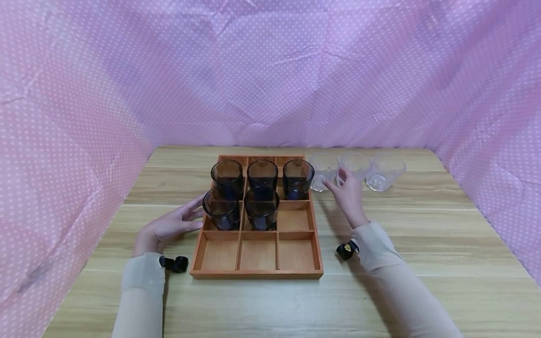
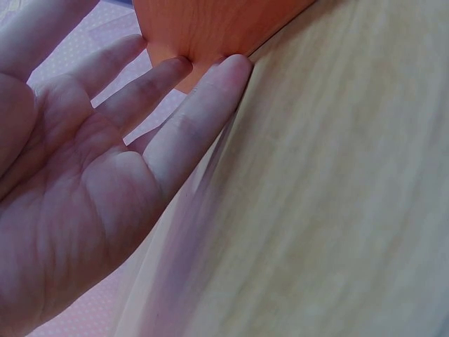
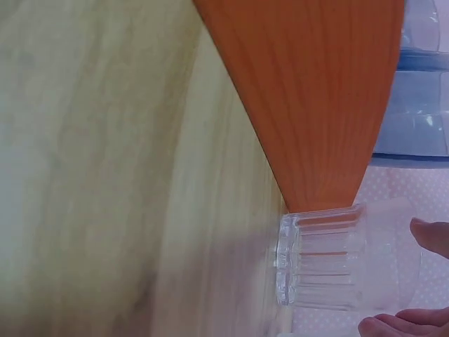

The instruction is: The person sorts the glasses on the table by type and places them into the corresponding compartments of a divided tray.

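My left hand (image 1: 175, 223) reaches along the left side of a wooden divided tray (image 1: 258, 275), its extended fingertips touching the outer wall (image 2: 210, 31) in the left wrist view. Smoky dark glasses stand in the tray's compartments: three in a row behind, such as this dark glass (image 1: 297, 178), and two in front of them, including a dark glass (image 1: 221, 211) beside my left fingers. To the tray's right, my right hand (image 1: 351, 197) is near a clear glass (image 1: 323, 164). The right wrist view shows thumb and fingers spread at the rim of this upright clear glass (image 3: 326, 260).
Two more clear glasses stand further right, a middle glass (image 1: 356, 162) partly behind my right hand and an end glass (image 1: 385, 171). The wooden table (image 1: 422, 244) is backed by a pink dotted cloth (image 1: 270, 84). The tray's front compartments (image 1: 258, 251) hold no glasses.
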Demonstrator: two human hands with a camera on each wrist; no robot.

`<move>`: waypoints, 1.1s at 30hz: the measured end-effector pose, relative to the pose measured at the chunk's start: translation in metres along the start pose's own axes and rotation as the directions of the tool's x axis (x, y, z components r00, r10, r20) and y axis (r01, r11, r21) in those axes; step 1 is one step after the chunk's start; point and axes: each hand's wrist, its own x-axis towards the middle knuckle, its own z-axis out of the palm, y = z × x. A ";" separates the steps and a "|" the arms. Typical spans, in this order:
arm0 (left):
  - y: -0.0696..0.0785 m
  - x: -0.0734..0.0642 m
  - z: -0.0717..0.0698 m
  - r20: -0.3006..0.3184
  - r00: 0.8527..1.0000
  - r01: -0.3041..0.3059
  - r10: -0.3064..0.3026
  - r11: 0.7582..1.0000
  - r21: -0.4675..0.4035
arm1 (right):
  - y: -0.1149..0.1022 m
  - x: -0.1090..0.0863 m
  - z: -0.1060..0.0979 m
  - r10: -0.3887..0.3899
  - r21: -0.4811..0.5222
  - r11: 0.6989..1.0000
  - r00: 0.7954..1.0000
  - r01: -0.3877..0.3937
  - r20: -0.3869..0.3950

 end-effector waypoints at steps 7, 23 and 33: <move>0.001 -0.001 0.001 -0.017 1.000 0.022 -0.021 1.000 0.019 | -0.002 0.003 0.002 0.011 -0.028 1.000 1.000 -0.012 -0.029; 0.002 -0.003 0.002 -0.038 0.998 0.048 -0.048 0.999 0.004 | -0.012 0.006 0.002 0.019 -0.086 0.996 1.000 -0.021 -0.020; 0.001 -0.001 0.001 -0.037 0.999 0.038 -0.036 0.998 0.051 | -0.017 0.010 0.004 -0.017 -0.236 0.972 0.998 0.002 -0.059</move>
